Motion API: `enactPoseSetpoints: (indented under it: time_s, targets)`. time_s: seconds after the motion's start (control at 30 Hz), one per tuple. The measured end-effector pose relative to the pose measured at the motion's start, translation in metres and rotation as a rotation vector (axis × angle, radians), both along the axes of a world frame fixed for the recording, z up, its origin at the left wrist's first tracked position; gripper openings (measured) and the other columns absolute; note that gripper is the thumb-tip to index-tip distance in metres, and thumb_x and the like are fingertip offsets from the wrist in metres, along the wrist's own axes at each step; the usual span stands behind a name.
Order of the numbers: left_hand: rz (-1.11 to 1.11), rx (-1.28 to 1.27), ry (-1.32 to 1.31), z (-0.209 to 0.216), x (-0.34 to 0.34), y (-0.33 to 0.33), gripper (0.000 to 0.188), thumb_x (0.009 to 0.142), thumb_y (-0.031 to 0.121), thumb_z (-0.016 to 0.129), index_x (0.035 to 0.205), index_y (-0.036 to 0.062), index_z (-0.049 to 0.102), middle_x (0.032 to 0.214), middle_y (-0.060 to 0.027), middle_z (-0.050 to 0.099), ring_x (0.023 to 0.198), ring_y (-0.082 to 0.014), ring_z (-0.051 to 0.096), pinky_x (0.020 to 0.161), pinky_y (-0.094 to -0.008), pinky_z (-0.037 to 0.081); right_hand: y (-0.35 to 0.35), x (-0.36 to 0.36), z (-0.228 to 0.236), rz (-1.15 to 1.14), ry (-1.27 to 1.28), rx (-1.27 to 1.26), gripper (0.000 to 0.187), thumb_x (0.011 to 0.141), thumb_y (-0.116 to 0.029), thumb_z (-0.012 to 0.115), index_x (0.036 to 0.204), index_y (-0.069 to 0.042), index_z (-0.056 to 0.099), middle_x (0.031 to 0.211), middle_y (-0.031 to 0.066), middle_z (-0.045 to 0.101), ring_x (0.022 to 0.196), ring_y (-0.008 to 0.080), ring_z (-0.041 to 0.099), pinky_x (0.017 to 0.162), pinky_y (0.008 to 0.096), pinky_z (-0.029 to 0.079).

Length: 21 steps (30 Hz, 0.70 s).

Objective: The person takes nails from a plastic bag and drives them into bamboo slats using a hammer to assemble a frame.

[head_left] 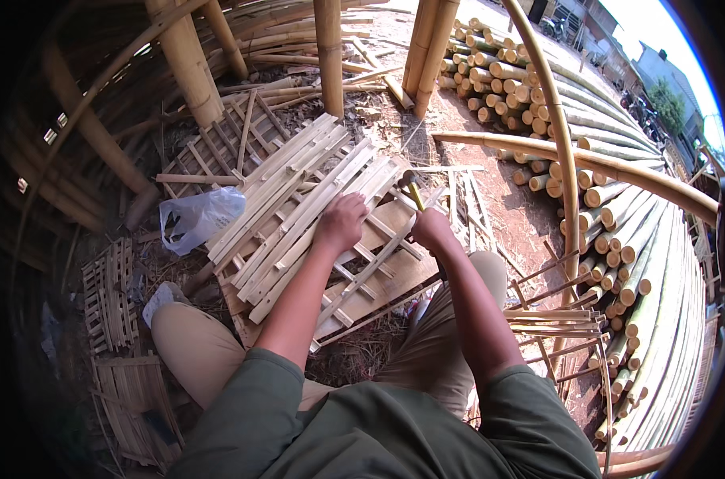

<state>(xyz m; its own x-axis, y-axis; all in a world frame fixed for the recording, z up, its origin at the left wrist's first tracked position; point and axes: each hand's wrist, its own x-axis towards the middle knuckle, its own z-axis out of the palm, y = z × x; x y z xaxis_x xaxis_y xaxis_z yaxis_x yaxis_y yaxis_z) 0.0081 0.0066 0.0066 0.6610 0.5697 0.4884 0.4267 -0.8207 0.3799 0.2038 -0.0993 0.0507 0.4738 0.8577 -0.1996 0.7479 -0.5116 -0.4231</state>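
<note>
My right hand (432,228) is closed round the handle of a hammer (414,191), yellow and dark, its head over the far right corner of the slatted work. Resting on the pale bamboo slats, my left hand (342,222) has its fingers curled in. Whatever they pinch is hidden. Long slats (298,203) lie side by side in a slanting row across thinner cross strips. Lower right of them, crossed strips (370,275) form an open lattice. Under all this is a flat wooden board (406,275), between my knees.
A crumpled white plastic bag (203,215) lies left of the slats. Slatted bamboo panels (111,295) stand at the far left. Upright bamboo posts (329,60) rise ahead. Large stacks of cut bamboo poles (626,239) fill the right. A bundle of strips (554,322) sits beside my right knee.
</note>
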Motion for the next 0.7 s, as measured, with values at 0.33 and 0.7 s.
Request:
enactPoseSetpoints:
  time_s: [0.33, 0.7]
  targets:
    - [0.228, 0.080, 0.143, -0.001, -0.003, -0.009, 0.046, 0.091, 0.016, 0.044, 0.136, 0.0091, 0.042, 0.144, -0.0101, 0.044, 0.139, -0.0232, 0.036, 0.119, -0.0486, 0.015, 0.007, -0.012, 0.050, -0.121, 0.182, 0.037, 0.041, 0.099, -0.025, 0.045, 0.089, 0.012, 0.063, 0.077, 0.0263, 0.066, 0.059, 0.0376, 0.066, 0.055, 0.0455, 0.055]
    - [0.495, -0.170, 0.185, -0.014, 0.009, 0.021, 0.053, 0.095, 0.027, 0.045, 0.142, 0.0041, 0.038, 0.151, -0.0181, 0.034, 0.143, -0.0327, 0.027, 0.118, -0.0515, 0.013, 0.010, -0.004, -0.006, -0.001, 0.102, 0.091, 0.045, 0.101, -0.026, 0.042, 0.092, 0.014, 0.058, 0.070, 0.0237, 0.065, 0.048, 0.0337, 0.062, 0.045, 0.0435, 0.052]
